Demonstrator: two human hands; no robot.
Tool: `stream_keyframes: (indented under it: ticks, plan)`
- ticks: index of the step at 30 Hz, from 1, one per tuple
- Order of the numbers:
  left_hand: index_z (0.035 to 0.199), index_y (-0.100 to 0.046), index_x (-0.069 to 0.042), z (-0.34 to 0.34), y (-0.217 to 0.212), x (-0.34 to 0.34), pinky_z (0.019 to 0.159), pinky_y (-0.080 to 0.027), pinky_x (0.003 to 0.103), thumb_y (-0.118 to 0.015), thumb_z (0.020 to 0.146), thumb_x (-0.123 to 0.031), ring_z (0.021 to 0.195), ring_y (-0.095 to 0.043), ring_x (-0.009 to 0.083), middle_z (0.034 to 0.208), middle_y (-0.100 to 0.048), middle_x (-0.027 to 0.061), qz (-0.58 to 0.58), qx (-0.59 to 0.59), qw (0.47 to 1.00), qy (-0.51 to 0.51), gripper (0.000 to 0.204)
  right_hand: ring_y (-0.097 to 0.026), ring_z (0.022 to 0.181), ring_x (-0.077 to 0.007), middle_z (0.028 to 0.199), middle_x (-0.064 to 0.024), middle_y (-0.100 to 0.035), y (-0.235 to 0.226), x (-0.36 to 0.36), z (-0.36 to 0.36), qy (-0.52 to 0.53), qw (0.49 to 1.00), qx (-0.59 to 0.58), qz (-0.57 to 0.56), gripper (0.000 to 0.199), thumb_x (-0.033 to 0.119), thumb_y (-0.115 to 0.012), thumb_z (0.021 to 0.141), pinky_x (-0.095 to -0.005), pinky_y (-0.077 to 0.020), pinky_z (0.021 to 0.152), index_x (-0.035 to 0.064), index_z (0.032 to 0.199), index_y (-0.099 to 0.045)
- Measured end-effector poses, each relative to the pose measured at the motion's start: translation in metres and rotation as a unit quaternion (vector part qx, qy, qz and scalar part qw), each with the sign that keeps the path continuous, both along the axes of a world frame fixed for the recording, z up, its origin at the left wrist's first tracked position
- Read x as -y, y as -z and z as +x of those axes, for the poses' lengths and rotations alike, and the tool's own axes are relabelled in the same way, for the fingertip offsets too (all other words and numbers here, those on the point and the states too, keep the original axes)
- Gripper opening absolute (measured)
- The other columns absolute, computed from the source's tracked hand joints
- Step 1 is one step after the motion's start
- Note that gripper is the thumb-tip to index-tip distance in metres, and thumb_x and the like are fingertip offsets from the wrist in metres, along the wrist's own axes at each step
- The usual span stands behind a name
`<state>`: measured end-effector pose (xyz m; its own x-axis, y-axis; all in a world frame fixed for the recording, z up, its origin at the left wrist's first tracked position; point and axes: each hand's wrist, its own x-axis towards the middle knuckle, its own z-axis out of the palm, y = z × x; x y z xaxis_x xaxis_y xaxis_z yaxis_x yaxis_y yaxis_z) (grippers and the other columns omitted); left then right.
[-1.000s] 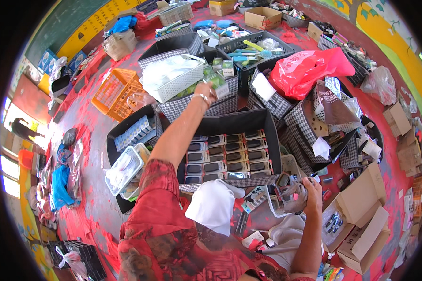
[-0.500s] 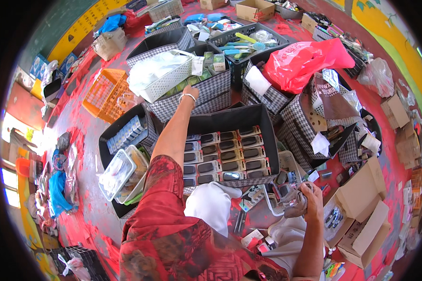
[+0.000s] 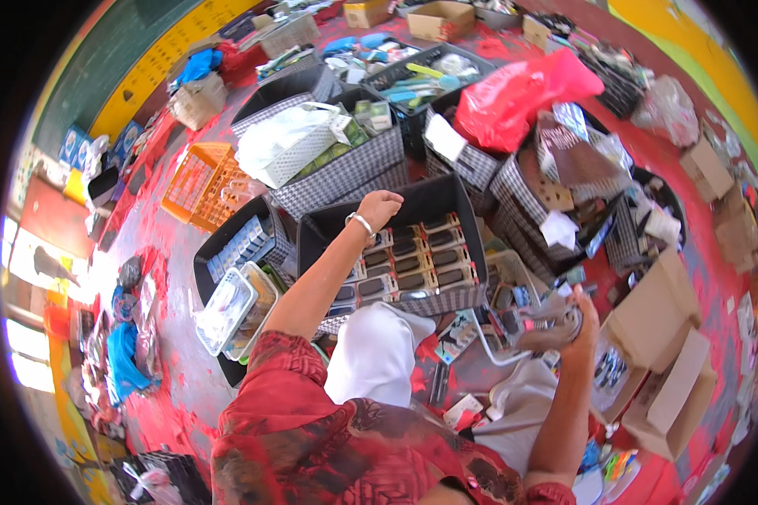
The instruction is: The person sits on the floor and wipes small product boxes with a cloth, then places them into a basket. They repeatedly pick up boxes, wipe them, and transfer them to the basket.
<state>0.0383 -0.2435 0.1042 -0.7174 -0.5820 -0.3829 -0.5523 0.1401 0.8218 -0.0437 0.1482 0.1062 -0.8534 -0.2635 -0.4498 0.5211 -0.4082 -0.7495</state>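
My left hand (image 3: 381,209), with a bracelet at its wrist, is over the far part of a black-lined houndstooth bin (image 3: 337,225). Rows of dark oval items in clear-and-card packs (image 3: 413,263) fill this bin. The fingers are blurred and partly turned under; I see nothing in them. At the right, my right hand (image 3: 583,324) is closed on a crumpled grey-brown piece that looks like cloth (image 3: 547,335). Just left of it stands a white plastic basket (image 3: 499,358) with small packaged goods.
Beyond the bin is a houndstooth basket (image 3: 345,187) with a white basket (image 3: 290,160) in it. An orange crate (image 3: 195,189) stands left. A red plastic bag (image 3: 514,101) lies on bins at the far right. An open cardboard box (image 3: 653,311) is on my right.
My left hand has moved back and right, from the far houndstooth basket to over the bin of packs. My right hand has shifted slightly up and right with the crumpled piece. The view has tilted.
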Motion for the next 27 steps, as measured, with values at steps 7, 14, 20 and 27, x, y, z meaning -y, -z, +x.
stream_keyframes:
  ticks: [7,14,20,27]
  plan:
    - [0.119,-0.046,0.000,0.009,-0.004,-0.156,0.080,-0.046,0.026,-0.051,0.084,-0.009,0.096,-0.055,0.0156,0.109,-0.055,0.0085,0.306,-0.184,0.921,0.154,0.036,-0.060,0.062,-0.0201,0.071,-0.0051,-0.061,0.007,-0.080,-0.048,0.191,0.970,-0.061,-0.139,0.011,0.020,-0.063,0.075,-0.0348,-0.0497,0.057,0.0113,0.077,-0.056]
    - [0.136,-0.020,-0.016,-0.021,0.046,-0.241,0.079,-0.048,0.044,-0.060,0.083,-0.038,0.099,-0.054,0.0298,0.114,-0.047,0.0144,0.478,0.044,0.864,0.153,0.070,-0.059,0.062,-0.0199,0.069,-0.0043,-0.059,0.035,-0.094,-0.058,0.292,0.940,-0.004,-0.177,0.015,0.018,-0.062,0.074,-0.0364,-0.0483,0.056,0.0100,0.083,-0.054]
    - [0.120,-0.046,-0.014,-0.033,0.065,-0.263,0.090,-0.042,0.050,-0.047,0.083,-0.055,0.104,-0.053,0.0306,0.118,-0.052,0.0103,0.699,-0.033,0.704,0.119,0.055,-0.059,0.081,-0.0298,0.087,-0.0196,-0.060,0.047,0.040,0.010,-0.051,0.799,-0.317,0.509,0.034,0.033,-0.050,0.082,-0.0363,-0.0454,0.072,0.0003,0.090,-0.057]
    - [0.108,-0.053,-0.007,-0.040,0.076,-0.241,0.076,-0.052,0.040,-0.057,0.083,-0.021,0.092,-0.061,0.0250,0.106,-0.060,0.0096,0.553,0.020,0.831,0.057,0.029,-0.058,0.073,-0.0176,0.083,-0.0089,-0.063,0.043,-0.065,-0.068,-0.263,0.838,-0.311,0.362,0.036,0.033,-0.055,0.083,-0.0306,-0.0470,0.067,-0.0011,0.093,-0.062]
